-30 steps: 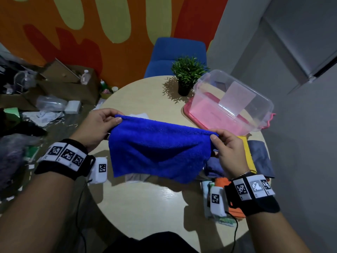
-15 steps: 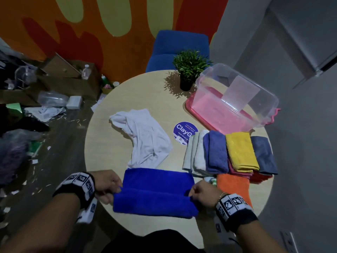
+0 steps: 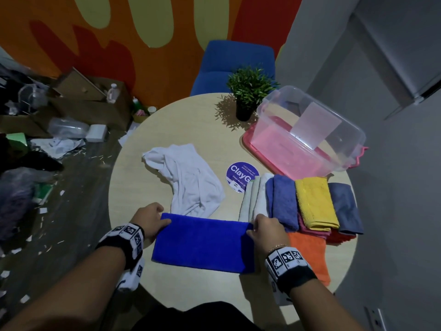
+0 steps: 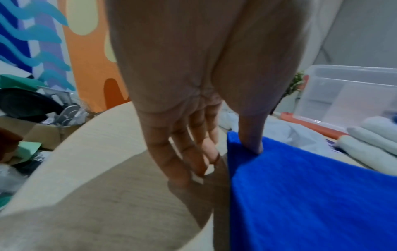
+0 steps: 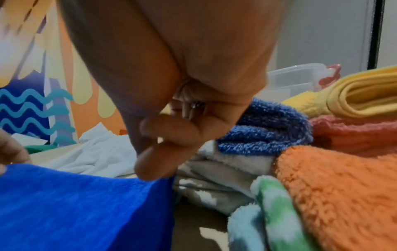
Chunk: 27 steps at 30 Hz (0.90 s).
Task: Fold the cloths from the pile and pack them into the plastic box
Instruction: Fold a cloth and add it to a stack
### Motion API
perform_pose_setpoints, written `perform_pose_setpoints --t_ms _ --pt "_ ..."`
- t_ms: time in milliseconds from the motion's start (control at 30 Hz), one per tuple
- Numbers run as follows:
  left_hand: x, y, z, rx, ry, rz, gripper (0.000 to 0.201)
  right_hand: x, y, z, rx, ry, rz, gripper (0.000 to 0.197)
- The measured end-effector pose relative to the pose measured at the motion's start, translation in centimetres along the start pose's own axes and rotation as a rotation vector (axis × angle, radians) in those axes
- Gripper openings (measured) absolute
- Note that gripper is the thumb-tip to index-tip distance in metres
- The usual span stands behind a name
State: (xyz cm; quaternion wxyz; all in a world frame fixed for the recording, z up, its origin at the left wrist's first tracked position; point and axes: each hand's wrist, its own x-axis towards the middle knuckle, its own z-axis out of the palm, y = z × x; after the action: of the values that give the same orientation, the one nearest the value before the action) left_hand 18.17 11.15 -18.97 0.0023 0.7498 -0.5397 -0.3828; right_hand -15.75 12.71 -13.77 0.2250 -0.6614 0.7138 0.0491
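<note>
The royal-blue microfibre cloth (image 3: 202, 244) lies folded once at the round table's (image 3: 133, 187) near edge, so a careless second fold could drag it off or leave the corners uneven. The left hand (image 3: 149, 222) has its thumb pressed on the far-left corner, 4 fingers fairly straight beside the cloth – whether any reach under it, I cannot tell. The right hand (image 3: 267, 231) pinches the far-right corner, fingers curled, just beside the folded cloth pile (image 3: 307, 204); the clear plastic box (image 3: 307, 132) stands well apart.
</note>
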Motion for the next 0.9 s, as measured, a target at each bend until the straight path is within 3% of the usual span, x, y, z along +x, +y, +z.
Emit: perform_pose_setpoints --t_ms 100,233,300,367,433,500,600,667,800,867,900 --pt "-0.1 0.8 1.2 0.119 -0.103 -0.058 0.052 -0.5 0.1 1.1 -0.082 -0.153 -0.127 0.024" --pt "-0.8 2.4 2.3 0.15 -0.179 -0.06 0.036 -1.5 0.0 3.2 -0.101 -0.387 -0.221 0.028" --pt "-1.5 3.5 1.8 0.111 -0.222 0.006 0.025 -1.7 -0.2 3.2 -0.092 -0.423 -0.219 0.029" --pt "-2.5 5.0 0.5 0.136 -0.274 0.107 0.027 -1.7 -0.9 2.5 -0.081 -0.358 -0.223 0.038" --pt "-4.2 7.2 -1.3 0.154 -0.316 0.243 0.034 -1.8 -2.0 1.1 0.015 -0.206 -0.256 0.061" --pt "-6.2 9.8 -3.4 0.104 -0.361 0.435 0.03 -2.0 -3.4 -0.7 0.246 -0.084 -0.339 0.095" --pt "-9.0 13.7 -6.6 0.029 -0.432 0.663 0.036 -1.9 -4.9 -3.3 0.62 -0.116 -0.411 0.131" --pt "-9.7 15.2 -8.3 -0.108 -0.466 0.72 0.042 -1.7 -5.3 -4.8 0.77 -0.156 -0.422 0.122" --pt "-9.0 15.2 -9.5 -0.579 -0.35 0.677 0.057 -1.3 -5.3 -7.5 0.894 -0.035 -0.48 0.038" --pt "-8.2 14.5 -8.8 -0.614 -0.346 0.651 0.067 -1.2 -5.5 -8.8 0.947 0.038 -0.505 0.03" --pt "-7.7 14.2 -8.0 -0.539 -0.321 0.648 0.062 -1.1 -5.8 -9.6 0.957 0.069 -0.527 0.029"
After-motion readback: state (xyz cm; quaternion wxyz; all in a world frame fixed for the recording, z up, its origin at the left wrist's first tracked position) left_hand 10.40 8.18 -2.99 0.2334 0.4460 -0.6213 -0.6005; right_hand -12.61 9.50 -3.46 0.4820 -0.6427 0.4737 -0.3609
